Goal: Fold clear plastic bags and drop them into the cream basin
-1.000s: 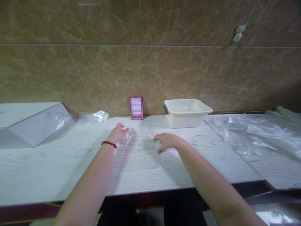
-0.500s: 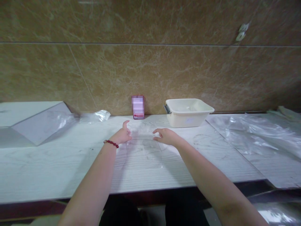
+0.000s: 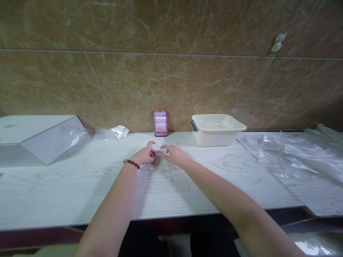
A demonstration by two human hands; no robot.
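Note:
My left hand (image 3: 146,155), with a red bead bracelet (image 3: 132,164) at the wrist, is low over the white table. Its index finger reaches out and the other fingers are bent, with gaps between them. Facing it from the right, my right hand (image 3: 174,155) has its index finger and thumb apart. Only a narrow space separates the two hands. Faint edges of a clear plastic sheet or bag (image 3: 158,175) show on the tabletop just below them; whether any fingertip touches it, I cannot tell.
A phone (image 3: 160,123) leans on the tiled wall behind my hands. Right of it stands a cream plastic bin (image 3: 217,140) with a grey handle. A white box (image 3: 50,146) and crumpled clear plastic (image 3: 118,132) lie left; more plastic film (image 3: 286,153) covers the right side.
My right hand has moved left, close to my left hand, narrowing the gap between them. The left hand's fingers look more curled. The view has shifted slightly.

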